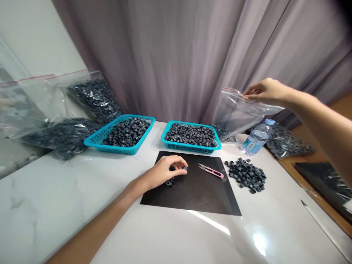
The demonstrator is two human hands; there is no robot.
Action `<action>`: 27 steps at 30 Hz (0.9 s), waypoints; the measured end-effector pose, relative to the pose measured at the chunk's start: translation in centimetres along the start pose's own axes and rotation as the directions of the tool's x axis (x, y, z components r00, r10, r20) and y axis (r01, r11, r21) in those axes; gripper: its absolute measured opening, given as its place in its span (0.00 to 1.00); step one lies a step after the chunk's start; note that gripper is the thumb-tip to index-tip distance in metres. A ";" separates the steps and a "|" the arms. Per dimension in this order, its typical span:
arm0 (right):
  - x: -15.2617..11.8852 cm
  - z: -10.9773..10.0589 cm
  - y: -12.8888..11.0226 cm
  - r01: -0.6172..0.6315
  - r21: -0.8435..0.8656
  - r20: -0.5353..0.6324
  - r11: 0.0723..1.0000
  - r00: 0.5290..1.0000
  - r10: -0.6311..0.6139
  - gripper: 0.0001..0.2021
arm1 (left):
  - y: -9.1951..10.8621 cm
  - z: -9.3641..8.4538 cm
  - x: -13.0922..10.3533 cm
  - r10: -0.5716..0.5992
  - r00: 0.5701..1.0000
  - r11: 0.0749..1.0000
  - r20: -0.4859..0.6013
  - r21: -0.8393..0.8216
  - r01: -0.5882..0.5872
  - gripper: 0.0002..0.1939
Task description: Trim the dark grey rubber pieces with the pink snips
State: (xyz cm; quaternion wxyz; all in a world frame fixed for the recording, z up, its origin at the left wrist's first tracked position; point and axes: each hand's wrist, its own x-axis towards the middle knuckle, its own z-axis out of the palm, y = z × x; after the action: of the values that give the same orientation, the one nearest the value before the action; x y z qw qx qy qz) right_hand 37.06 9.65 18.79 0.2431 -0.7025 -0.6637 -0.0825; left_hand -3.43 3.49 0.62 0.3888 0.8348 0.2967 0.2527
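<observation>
My left hand (171,169) is curled low over a black mat (192,194). Between its thumb and fingers sits a small dark grey ring-like plastic piece (185,169). A few similar pieces (169,183) lie on the mat beside and partly under that hand. Raised at the right, my right hand (266,91) pinches the upper edge of a clear zip bag (236,113) with a red seal line. Some dark pieces show in the bottom of this bag. Pink thread snips (211,171) rest on the mat, between my left hand and a loose pile of dark pieces (246,174).
Two turquoise baskets (92,142) (189,147) full of dark pieces stand behind the mat. Filled clear bags (96,99) lean at the left; another filled bag (287,141) lies at the right. A water bottle (257,137) stands near the right hand's bag. A grey curtain (170,55) hangs behind.
</observation>
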 end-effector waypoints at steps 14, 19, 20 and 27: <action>-17.0 9.6 -10.5 0.428 0.118 -0.413 0.896 0.842 -0.347 0.11 | -0.7 2.0 -0.1 -0.158 0.986 0.956 0.045 -0.242 0.164 0.14; -24.0 17.7 -14.2 0.258 0.573 -0.048 0.778 0.958 -0.282 0.17 | 0.0 2.4 -0.1 -0.122 0.991 0.925 0.058 -0.354 0.134 0.13; -24.5 18.5 -14.6 0.234 0.618 -0.036 0.750 0.962 -0.271 0.15 | 0.1 2.5 -0.1 -0.113 0.992 0.919 0.059 -0.373 0.127 0.12; -25.2 19.4 -14.1 0.216 0.732 -0.101 0.647 0.972 -0.211 0.16 | 0.4 2.6 0.1 -0.086 0.996 0.918 0.037 -0.386 0.093 0.09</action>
State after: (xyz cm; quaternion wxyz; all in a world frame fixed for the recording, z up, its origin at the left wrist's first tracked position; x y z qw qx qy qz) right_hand 16.68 -4.05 -5.81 0.4964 -0.4609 -0.7175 0.1622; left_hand -1.58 2.06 -0.57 0.5601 0.7296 0.2749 0.2800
